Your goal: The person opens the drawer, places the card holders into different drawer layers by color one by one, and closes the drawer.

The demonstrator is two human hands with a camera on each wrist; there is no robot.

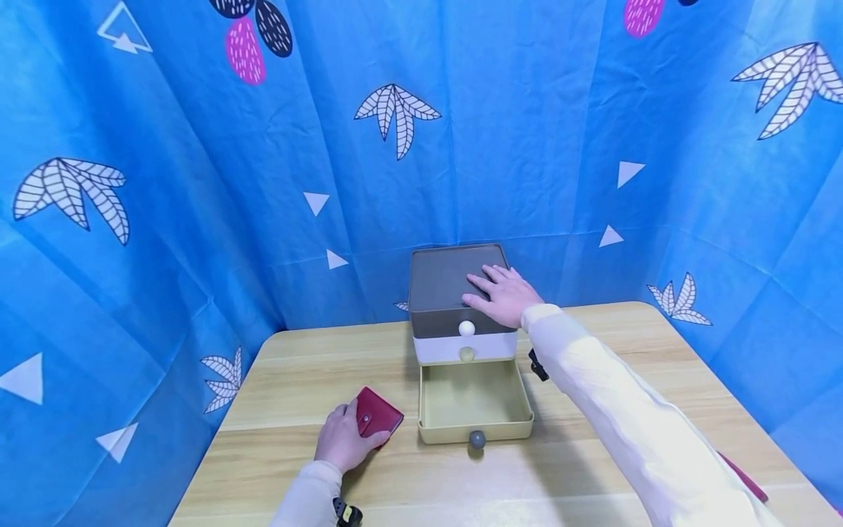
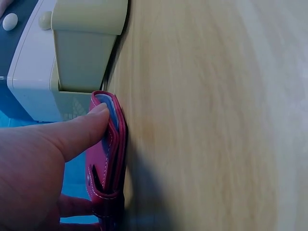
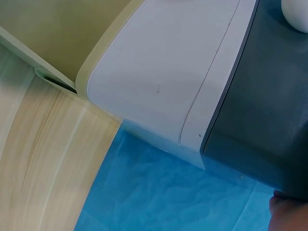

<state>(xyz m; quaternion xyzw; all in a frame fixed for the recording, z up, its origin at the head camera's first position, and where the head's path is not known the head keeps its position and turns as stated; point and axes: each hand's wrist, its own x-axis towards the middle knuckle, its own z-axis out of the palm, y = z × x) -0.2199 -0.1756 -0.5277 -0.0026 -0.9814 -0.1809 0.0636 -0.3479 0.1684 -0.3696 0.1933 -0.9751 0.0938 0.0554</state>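
My left hand (image 1: 349,438) grips a small red wallet (image 1: 377,413) with a snap strap, left of the drawer unit. In the left wrist view the thumb presses one edge of the wallet (image 2: 109,144), and the other fingers are partly hidden behind it. A small stacked drawer unit (image 1: 454,278) has a dark grey top tier, a white middle tier and a beige bottom tier. Its beige bottom drawer (image 1: 474,395) is pulled out, with nothing seen inside. Fingers spread, my right hand (image 1: 503,296) rests on the top's right side.
Wooden table (image 1: 283,395) lies under everything, with blue patterned curtains (image 1: 514,146) behind and at both sides. Part of a dark red flat object (image 1: 744,477) shows at the right, beside my right sleeve. A grey round knob (image 1: 477,439) sticks out from the open drawer's front.
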